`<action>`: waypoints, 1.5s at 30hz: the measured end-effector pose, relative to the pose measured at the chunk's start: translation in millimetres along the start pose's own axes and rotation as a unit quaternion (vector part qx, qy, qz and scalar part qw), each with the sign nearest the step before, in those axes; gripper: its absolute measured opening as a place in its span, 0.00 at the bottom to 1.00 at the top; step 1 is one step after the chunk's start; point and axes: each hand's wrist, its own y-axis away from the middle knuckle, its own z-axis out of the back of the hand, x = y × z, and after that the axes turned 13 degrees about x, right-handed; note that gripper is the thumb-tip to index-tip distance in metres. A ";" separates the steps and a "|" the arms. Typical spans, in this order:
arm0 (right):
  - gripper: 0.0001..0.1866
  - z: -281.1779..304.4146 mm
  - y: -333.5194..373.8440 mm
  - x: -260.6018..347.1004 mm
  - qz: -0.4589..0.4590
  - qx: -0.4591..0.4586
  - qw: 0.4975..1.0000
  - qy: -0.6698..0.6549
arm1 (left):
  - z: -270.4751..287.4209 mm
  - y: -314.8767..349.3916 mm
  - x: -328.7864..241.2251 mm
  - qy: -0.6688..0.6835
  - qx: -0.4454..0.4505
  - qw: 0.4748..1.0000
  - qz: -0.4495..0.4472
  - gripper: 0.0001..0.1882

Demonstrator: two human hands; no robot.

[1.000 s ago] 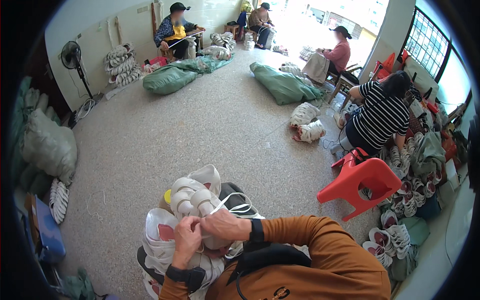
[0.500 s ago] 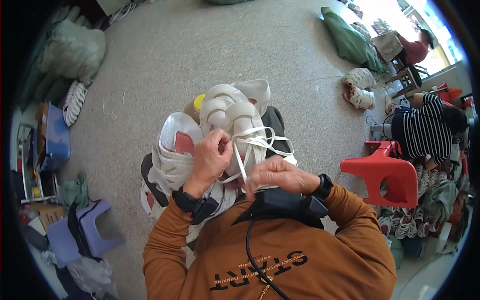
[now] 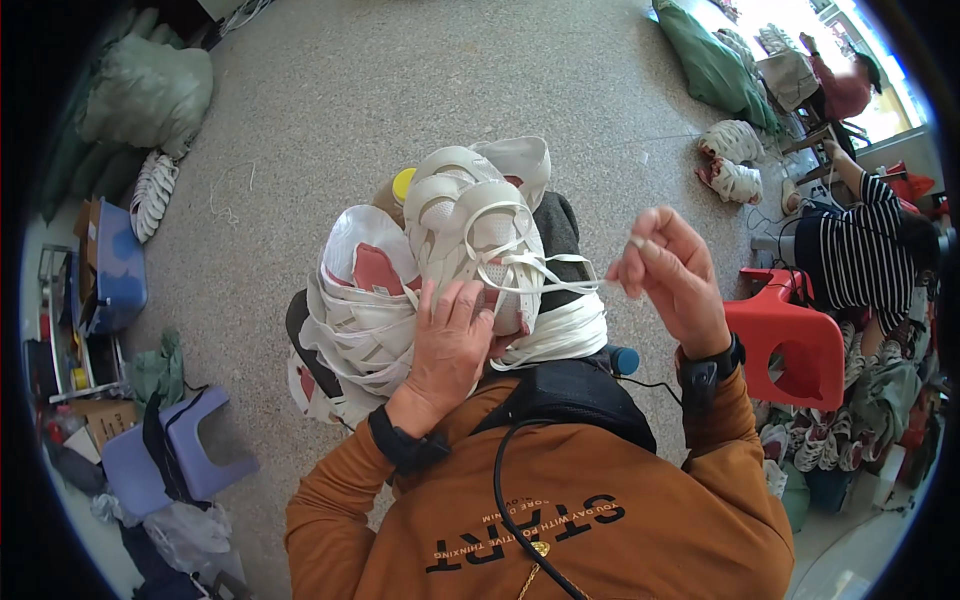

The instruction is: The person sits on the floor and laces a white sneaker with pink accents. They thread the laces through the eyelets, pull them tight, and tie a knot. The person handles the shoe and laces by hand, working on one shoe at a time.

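A white shoe upper [image 3: 462,240] with a reddish lining lies on my lap, partly laced at its front. My left hand [image 3: 447,340] rests on its near side, fingers curled over the edge and gripping it. Out to the right, my right hand [image 3: 675,275] is raised with thumb and fingers pinched on the end of a white shoelace [image 3: 565,287], which runs back to the eyelets. Beside my left hand sits a stack of more white uppers [image 3: 365,330]. A bundle of white laces [image 3: 560,332] lies over my right thigh.
A red plastic stool [image 3: 790,335] stands at my right, near a person in a striped top [image 3: 860,250]. Two bundles of uppers [image 3: 735,165] lie on the floor ahead. At left are a purple stool [image 3: 175,460] and a blue bin [image 3: 118,265].
My right hand has moved up and right, drawing the shoelace out from the upper. My left hand has dropped from the laces to the upper's near side. The lace bundle has come into view.
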 end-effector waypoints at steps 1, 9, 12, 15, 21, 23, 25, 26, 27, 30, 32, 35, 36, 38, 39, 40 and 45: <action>0.14 -0.2 -1.9 1.5 -0.002 -0.031 0.999 0.023 | -2.4 3.6 2.4 0.004 -0.002 1.000 -0.004 0.09; 0.05 -38.5 -23.5 -55.2 -0.020 0.067 0.991 0.115 | 38.7 7.3 -7.8 0.309 -0.004 0.950 0.053 0.05; 0.05 -78.3 -32.4 -76.7 -0.002 0.124 0.966 0.226 | 64.3 12.7 -14.9 0.404 -0.017 0.912 0.075 0.05; 0.05 -88.1 -32.8 -78.0 -0.059 0.145 0.970 0.188 | 91.5 26.2 -4.7 0.390 0.008 0.913 0.121 0.04; 0.05 -81.6 -28.2 -62.9 -0.082 0.138 0.963 0.217 | 104.6 46.1 14.1 0.353 -0.001 0.928 0.118 0.04; 0.04 -80.2 -26.6 -65.1 -0.061 0.112 0.954 0.272 | 102.9 48.5 19.3 0.341 -0.015 0.932 0.121 0.04; 0.05 -68.4 -23.6 -75.5 -0.010 0.087 0.921 0.380 | 106.6 48.6 20.7 0.332 -0.014 0.932 0.146 0.04; 0.05 -63.8 -21.4 -78.2 -0.020 0.083 0.917 0.389 | 107.8 48.0 21.1 0.328 -0.013 0.931 0.158 0.05; 0.05 -61.3 -21.1 -80.2 -0.028 0.083 0.914 0.395 | 105.3 48.1 19.9 0.321 -0.010 0.936 0.146 0.05; 0.04 -61.5 -32.2 -88.8 0.094 0.085 0.887 0.444 | 90.6 38.9 12.8 0.317 0.007 0.945 0.076 0.08; 0.04 -72.1 -34.3 -90.2 0.091 0.087 0.911 0.392 | 80.0 34.1 9.9 0.327 0.020 0.942 0.070 0.10; 0.04 -90.5 -29.5 -84.0 -0.062 0.100 0.968 0.222 | 78.3 23.1 3.2 0.376 0.028 0.921 0.096 0.12; 0.04 -90.1 -29.5 -86.8 -0.081 0.110 0.969 0.205 | 81.0 21.4 1.7 0.397 0.037 0.909 0.120 0.11; 0.05 -88.5 -29.9 -91.1 -0.070 0.136 0.966 0.206 | 82.3 18.9 1.8 0.413 0.057 0.899 0.138 0.10; 0.05 -88.3 -29.6 -91.0 -0.073 0.142 0.963 0.216 | 82.2 18.6 3.7 0.407 0.068 0.901 0.133 0.09; 0.05 -88.3 -29.1 -90.3 -0.075 0.147 0.960 0.226 | 82.0 19.0 5.6 0.402 0.079 0.903 0.128 0.08; 0.06 -86.6 -26.6 -95.9 -0.045 0.144 0.957 0.247 | 72.9 20.7 11.7 0.391 0.087 0.911 0.099 0.04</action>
